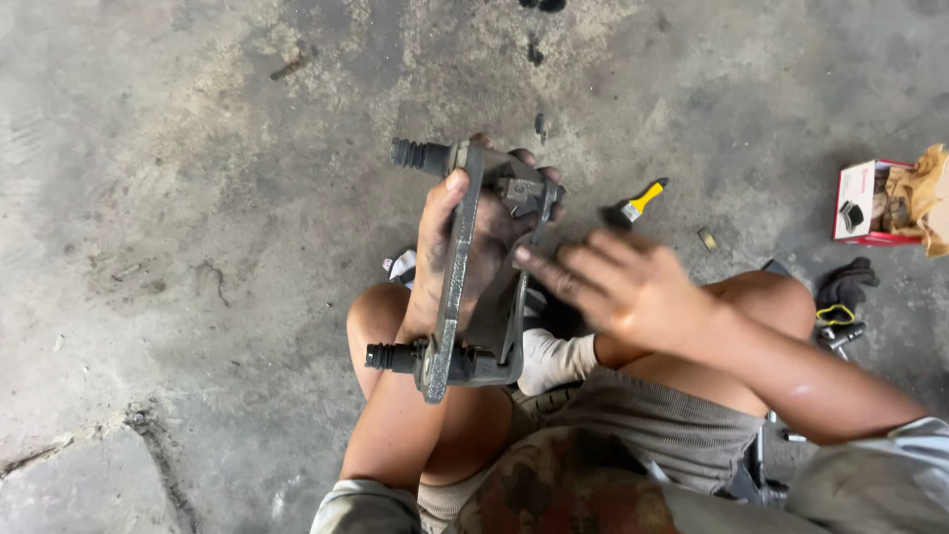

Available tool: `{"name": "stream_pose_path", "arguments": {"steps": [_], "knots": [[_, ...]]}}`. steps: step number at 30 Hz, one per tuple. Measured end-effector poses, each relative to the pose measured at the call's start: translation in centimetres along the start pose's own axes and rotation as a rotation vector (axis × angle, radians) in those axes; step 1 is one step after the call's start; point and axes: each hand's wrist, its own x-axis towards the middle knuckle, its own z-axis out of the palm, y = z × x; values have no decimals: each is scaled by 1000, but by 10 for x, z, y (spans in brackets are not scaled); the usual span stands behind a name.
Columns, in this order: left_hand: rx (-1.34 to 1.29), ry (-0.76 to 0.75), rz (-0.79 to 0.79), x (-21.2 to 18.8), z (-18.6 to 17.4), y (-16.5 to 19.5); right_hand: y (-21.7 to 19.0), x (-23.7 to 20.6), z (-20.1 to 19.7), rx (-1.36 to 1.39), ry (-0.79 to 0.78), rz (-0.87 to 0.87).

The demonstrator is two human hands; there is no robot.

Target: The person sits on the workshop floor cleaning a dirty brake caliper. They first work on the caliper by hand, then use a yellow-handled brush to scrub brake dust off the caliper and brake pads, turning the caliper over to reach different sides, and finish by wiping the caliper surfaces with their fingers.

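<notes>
Above the person's bent knees, roughly at the centre of the head view, a grey metal brake caliper bracket (465,287) is held upright over the stained concrete floor (198,198). Its long flat bar runs from top to bottom, and a black rubber-booted slide pin juts out to the left at each end, one at the top (413,154) and one at the bottom (388,357). The left hand (465,242) is closed around the bracket from behind: the thumb lies pressed on the near face of the bar just below the upper pin, and the other fingertips (529,160) curl over the top right corner of the frame, so the palm fills the opening between the two bars. The right hand (618,287) comes in from the right with its fingers stretched out and slightly spread, holding nothing that can be seen; its index fingertip (524,257) touches or nearly touches the thinner right-hand bar, though motion blur on this hand makes it impossible to tell which. The back of the bracket and most of the left palm are hidden. A white rag (554,358) lies between the knees, partly covered by the bracket and the right wrist. On the floor behind the right hand is a small yellow-handled brush (638,203), well to the right a red and white carton (870,203) with crumpled brown paper in it, and beside the right knee a dark cloth (845,285) over some tools that are too small to make out.
</notes>
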Motion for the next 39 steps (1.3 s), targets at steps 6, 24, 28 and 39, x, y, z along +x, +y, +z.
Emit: {"name": "stream_pose_path", "arguments": {"steps": [6, 24, 28, 39], "knots": [[15, -37, -7, 4, -3, 2, -1, -1, 1, 89, -39, 4], [155, 105, 23, 8, 12, 3, 3, 13, -18, 22, -171, 56], [184, 139, -22, 3, 13, 7, 4, 9, -14, 132, -230, -41], [149, 148, -52, 10, 6, 4, 2, 11, -10, 157, -207, -18]]}}
